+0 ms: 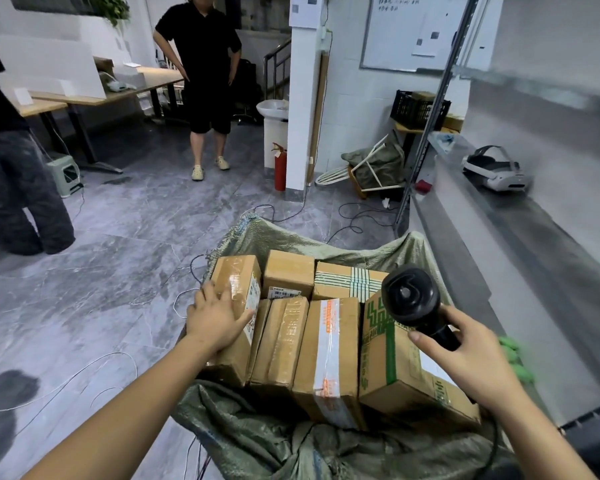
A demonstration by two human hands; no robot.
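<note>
The left hand (215, 317) lies flat, fingers extended, on the top face of the leftmost cardboard box (238, 277). The right hand (471, 358) is wrapped around the handle of a black barcode scanner (411, 297), held just above the green-printed box (395, 372) on the right. Both boxes stand packed side by side with other taped cartons in an open green woven sack (257, 431) on the grey floor (118, 254); beyond it a fire extinguisher (280, 166) stands by a white pillar (297, 98), and a white headset (496, 171) lies on the metal shelf (551, 216) at right.
</note>
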